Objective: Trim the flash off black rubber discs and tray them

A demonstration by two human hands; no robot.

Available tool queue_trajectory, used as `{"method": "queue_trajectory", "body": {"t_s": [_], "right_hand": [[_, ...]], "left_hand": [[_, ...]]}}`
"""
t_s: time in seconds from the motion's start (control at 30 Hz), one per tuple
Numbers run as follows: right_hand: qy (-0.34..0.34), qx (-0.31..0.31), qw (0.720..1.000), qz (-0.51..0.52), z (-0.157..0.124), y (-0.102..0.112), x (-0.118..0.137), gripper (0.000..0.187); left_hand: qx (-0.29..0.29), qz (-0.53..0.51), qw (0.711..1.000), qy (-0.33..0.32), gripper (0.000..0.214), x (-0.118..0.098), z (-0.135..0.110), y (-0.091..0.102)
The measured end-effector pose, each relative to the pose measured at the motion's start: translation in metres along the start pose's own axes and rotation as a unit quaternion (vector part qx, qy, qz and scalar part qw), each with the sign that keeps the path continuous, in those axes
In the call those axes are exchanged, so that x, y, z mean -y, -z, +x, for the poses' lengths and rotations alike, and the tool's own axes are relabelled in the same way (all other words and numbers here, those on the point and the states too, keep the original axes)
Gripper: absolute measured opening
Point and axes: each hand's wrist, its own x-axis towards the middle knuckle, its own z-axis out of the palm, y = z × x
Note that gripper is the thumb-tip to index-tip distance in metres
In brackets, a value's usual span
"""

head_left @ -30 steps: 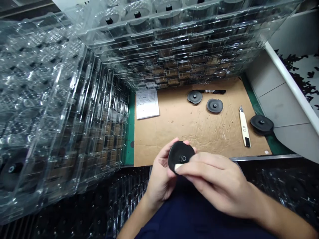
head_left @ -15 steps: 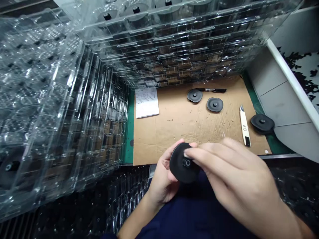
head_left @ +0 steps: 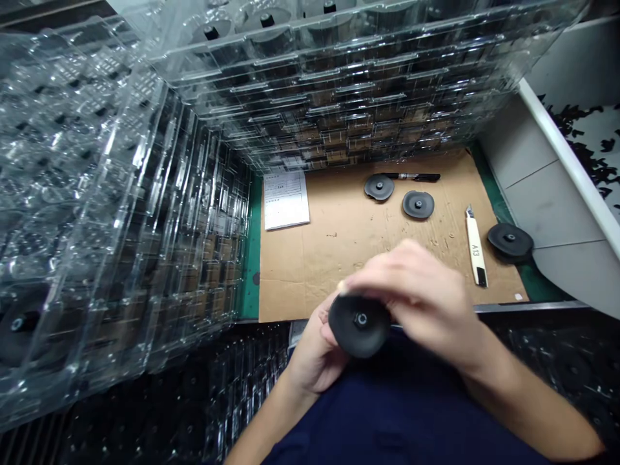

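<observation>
A black round disc [head_left: 359, 336], dished like a rubber diaphragm with a small metal-tipped stub at its centre, is held in front of my body. My left hand [head_left: 317, 352] is closed around its left side and underside; part of those fingers is hidden behind it. Along the far rim, my right hand [head_left: 416, 294] has its fingers bent over and touching the disc, slightly blurred. Two similar discs [head_left: 379, 186] [head_left: 418, 205] lie on the cardboard sheet [head_left: 285, 278], and another disc [head_left: 510, 241] is at its right edge.
Stacked clear plastic trays [head_left: 339, 84] wall off the back, with more trays [head_left: 97, 213] at left. A black marker [head_left: 419, 176], a white cutter with its blade out [head_left: 475, 248] and a printed paper [head_left: 285, 200] lie on the cardboard. Black scraps [head_left: 576, 123] are at far right.
My right hand has moved from the disc's central stub to its far rim, drawing up and left. My left hand still holds the disc, now tilted a little differently.
</observation>
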Motion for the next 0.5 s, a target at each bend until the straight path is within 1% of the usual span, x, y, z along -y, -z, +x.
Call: {"method": "queue_trajectory", "body": {"t_s": [0.03, 0.1, 0.17, 0.23, 0.3, 0.37, 0.4, 0.43, 0.5], "right_hand": [[-0.067, -0.012, 0.998, -0.008, -0.003, 0.002, -0.009, 0.023], [-0.183, -0.033, 0.982, -0.027, -0.014, 0.003, -0.024, 0.019], [-0.256, -0.021, 0.966, -0.021, -0.031, -0.002, -0.035, 0.018], [-0.292, 0.028, 0.956, 0.013, -0.049, -0.013, -0.041, 0.02], [-0.303, 0.088, 0.947, 0.05, -0.064, -0.023, -0.043, 0.021], [-0.311, 0.125, 0.94, 0.067, -0.071, -0.028, -0.044, 0.021], [-0.318, 0.122, 0.938, 0.067, -0.071, -0.026, -0.043, 0.021], [-0.326, 0.107, 0.937, 0.061, -0.07, -0.023, -0.041, 0.021], [-0.33, 0.037, 0.943, 0.034, -0.061, -0.012, -0.031, 0.021]], "left_hand": [[0.027, -0.028, 0.999, 0.011, 0.068, -0.001, -0.001, 0.001], [0.065, -0.082, 0.994, 0.031, 0.068, -0.003, -0.003, 0.004], [0.075, -0.11, 0.99, 0.036, 0.063, -0.004, -0.003, 0.007], [0.08, -0.123, 0.989, 0.029, 0.062, -0.003, -0.002, 0.009], [0.079, -0.126, 0.989, 0.024, 0.063, -0.002, -0.001, 0.009], [0.072, -0.118, 0.99, 0.024, 0.064, -0.002, 0.0, 0.008], [0.07, -0.114, 0.991, 0.025, 0.064, -0.002, 0.001, 0.007], [0.072, -0.113, 0.991, 0.029, 0.064, -0.002, 0.0, 0.006], [0.086, -0.116, 0.989, 0.038, 0.062, -0.003, -0.001, 0.004]]}}
